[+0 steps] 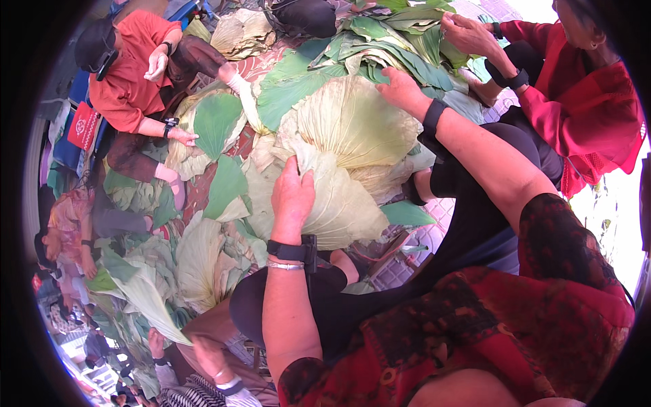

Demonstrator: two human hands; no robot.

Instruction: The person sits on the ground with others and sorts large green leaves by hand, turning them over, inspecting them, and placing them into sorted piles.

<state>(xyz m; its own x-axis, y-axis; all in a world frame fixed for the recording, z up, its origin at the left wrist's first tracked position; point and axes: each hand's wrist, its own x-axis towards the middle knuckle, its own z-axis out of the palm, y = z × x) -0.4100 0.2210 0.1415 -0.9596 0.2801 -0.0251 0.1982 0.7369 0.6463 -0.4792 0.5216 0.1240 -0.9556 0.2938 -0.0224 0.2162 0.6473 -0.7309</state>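
Note:
My left hand (293,201) pinches the edge of a large pale lotus leaf (346,208), thumb and forefinger together at its upper left. This leaf spreads to the right of the hand, its ribs fanning outward. Beyond it lies a broad yellow-green lotus leaf (356,119) with a dry, crinkled rim. My right hand (404,91) is at that leaf's far right edge, fingers bent, beside a heap of green lotus leaves (381,51). Whether it grips a leaf edge is hard to make out. Both my wrists carry black straps.
A person in an orange shirt (135,76) sits across at left, fingers on a green leaf (218,122). Another in red (569,102) sits at right, hands by the heap. At lower left, a person's hands (208,356) hold a folded leaf (147,300). Leaf stacks (203,259) cover the tiled ground.

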